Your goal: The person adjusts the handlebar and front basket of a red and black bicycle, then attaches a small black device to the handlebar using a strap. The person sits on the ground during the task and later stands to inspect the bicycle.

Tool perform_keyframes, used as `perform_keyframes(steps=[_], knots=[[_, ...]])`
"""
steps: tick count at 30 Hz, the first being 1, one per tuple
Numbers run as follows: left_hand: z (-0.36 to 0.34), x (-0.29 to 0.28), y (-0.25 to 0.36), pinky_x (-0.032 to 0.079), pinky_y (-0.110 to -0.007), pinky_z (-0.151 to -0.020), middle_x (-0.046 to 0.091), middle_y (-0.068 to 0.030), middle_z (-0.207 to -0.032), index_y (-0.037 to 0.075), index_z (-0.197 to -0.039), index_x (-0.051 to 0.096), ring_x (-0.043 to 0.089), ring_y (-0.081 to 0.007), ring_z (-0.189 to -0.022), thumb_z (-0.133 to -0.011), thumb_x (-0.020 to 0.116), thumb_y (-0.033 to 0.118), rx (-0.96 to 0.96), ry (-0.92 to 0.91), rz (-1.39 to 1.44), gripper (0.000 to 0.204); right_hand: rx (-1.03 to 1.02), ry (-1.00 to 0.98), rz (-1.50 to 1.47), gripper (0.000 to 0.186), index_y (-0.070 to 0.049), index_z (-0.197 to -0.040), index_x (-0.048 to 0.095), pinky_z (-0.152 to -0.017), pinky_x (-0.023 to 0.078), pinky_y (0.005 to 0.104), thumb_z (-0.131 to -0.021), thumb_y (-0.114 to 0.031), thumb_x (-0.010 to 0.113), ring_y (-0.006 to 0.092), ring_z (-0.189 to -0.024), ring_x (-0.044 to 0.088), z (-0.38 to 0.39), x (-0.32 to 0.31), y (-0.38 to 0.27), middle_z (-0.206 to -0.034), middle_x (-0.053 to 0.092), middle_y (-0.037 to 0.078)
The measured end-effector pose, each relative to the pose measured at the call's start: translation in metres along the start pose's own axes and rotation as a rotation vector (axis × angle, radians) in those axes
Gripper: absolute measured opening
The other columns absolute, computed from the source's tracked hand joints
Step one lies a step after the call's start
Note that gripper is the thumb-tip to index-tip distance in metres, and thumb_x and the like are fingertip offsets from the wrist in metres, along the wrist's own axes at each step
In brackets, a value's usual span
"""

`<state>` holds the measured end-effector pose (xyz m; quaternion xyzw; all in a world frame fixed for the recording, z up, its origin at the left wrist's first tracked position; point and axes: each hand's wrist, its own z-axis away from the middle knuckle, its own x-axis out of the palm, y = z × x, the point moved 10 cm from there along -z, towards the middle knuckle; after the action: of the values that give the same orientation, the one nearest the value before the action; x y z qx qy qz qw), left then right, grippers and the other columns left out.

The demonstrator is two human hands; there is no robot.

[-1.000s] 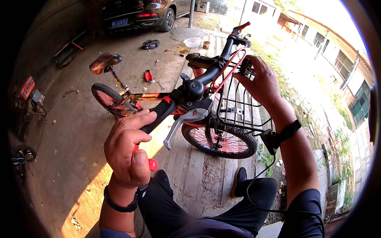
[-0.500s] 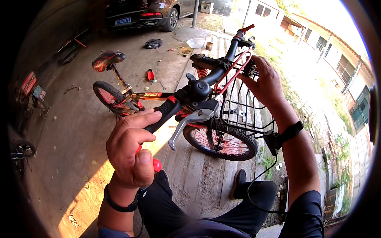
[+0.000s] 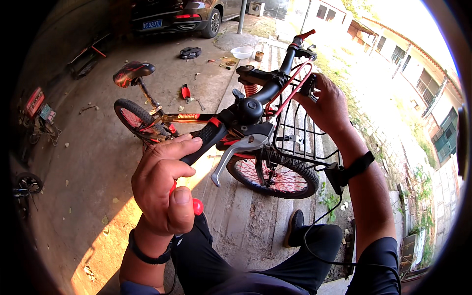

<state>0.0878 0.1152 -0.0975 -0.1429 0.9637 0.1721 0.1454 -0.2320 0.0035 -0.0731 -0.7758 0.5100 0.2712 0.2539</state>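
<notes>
In the head view, the left hand (image 3: 164, 189) is curled around a red round-ended object (image 3: 197, 206), its fingers against the bicycle's handlebar grip (image 3: 210, 133). The right hand (image 3: 328, 105) pinches a black ridged part (image 3: 308, 84) above the wire basket (image 3: 314, 158). The bicycle (image 3: 270, 92) stands before the person, its brake lever (image 3: 241, 147) near the left hand.

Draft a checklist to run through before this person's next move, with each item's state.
1. Left grip on red object: ok; its full shape, mostly hidden, cannot tell.
2. Right grip on small black part: ok, between fingers and thumb.
3. Left fingers clear of silver brake lever: ok.
4. Bicycle upright: ok.
5. Wire basket firmly fixed: cannot tell.
6. Ground free of loose items: not ok, red piece lies there.
</notes>
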Motion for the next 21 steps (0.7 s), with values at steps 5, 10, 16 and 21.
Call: perform_keyframes(steps=[5, 10, 16, 21], knots=[[0.000, -0.001, 0.000, 0.055, -0.048, -0.090, 0.070, -0.0254, -0.106, 0.002, -0.086, 0.055, 0.069, -0.0405, -0.098, -0.093, 0.048, 0.032, -0.003, 0.011, 0.000, 0.032, 0.124, -0.050, -0.082, 0.048, -0.003, -0.083, 0.059, -0.062, 0.045, 0.0441, -0.082, -0.046, 0.080, 0.0329, -0.066, 0.058, 0.000, 0.005, 0.010, -0.069, 0.060, 0.013], [0.001, -0.001, -0.001, 0.055, -0.048, -0.089, 0.070, -0.0253, -0.106, 0.002, -0.086, 0.055, 0.069, -0.0404, -0.098, -0.093, 0.049, 0.033, -0.001, 0.018, 0.002, 0.033, 0.158, -0.050, -0.135, 0.054, -0.002, -0.076, 0.056, -0.057, 0.041, 0.0402, -0.083, -0.051, 0.078, 0.0239, -0.060, 0.053, 0.001, 0.008, 0.016, -0.064, 0.055, 0.010], [0.000, -0.001, -0.001, 0.055, -0.047, -0.088, 0.071, -0.0255, -0.105, 0.001, -0.085, 0.055, 0.069, -0.0404, -0.097, -0.093, 0.049, 0.033, 0.000, 0.027, 0.007, 0.034, 0.220, -0.039, -0.231, 0.056, -0.002, -0.074, 0.055, -0.054, 0.039, 0.0378, -0.083, -0.052, 0.078, 0.0203, -0.055, 0.049, 0.003, 0.013, 0.027, -0.059, 0.053, 0.008], [0.001, -0.002, -0.001, 0.055, -0.047, -0.088, 0.071, -0.0259, -0.105, 0.001, -0.084, 0.055, 0.070, -0.0402, -0.097, -0.092, 0.049, 0.032, 0.003, 0.033, 0.002, 0.033, 0.295, -0.060, -0.419, 0.052, -0.002, -0.074, 0.056, -0.053, 0.040, 0.0347, -0.085, -0.048, 0.078, 0.0139, -0.056, 0.049, 0.006, 0.024, 0.029, -0.060, 0.054, 0.004]])
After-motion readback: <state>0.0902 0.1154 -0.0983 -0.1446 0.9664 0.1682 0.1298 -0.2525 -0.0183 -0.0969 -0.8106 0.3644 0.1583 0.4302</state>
